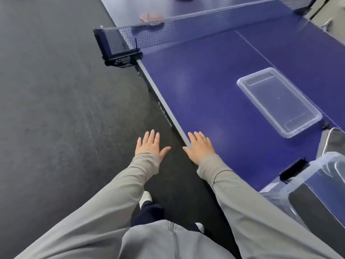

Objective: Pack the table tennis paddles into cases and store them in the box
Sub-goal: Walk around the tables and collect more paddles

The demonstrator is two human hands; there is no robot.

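A blue table tennis table (214, 86) fills the right of the view, its net (186, 28) stretched across the far end above dark floor (56, 109). At the near right corner stands a clear plastic storage box (321, 184) with dark contents that cannot be made out; its transparent lid (278, 101) lies flat on the table, well apart from it. A grey case-like item (334, 141) shows at the right edge between lid and box. Beyond the net, a reddish paddle (151, 17) rests on the far half — blurred through the mesh.

The person's left hand (149, 144) hovers over the floor, fingers spread, its grip fully open and holding nothing. The right hand (200, 146) lies over the table's near edge, likewise open and empty-handed.

Packing appears not yet begun. The risk from here: the paddle sits far from both hands behind the net, so a reach over it could snag the mesh or knock the paddle off the side; the lid, lying in the open, could be swept off the table.
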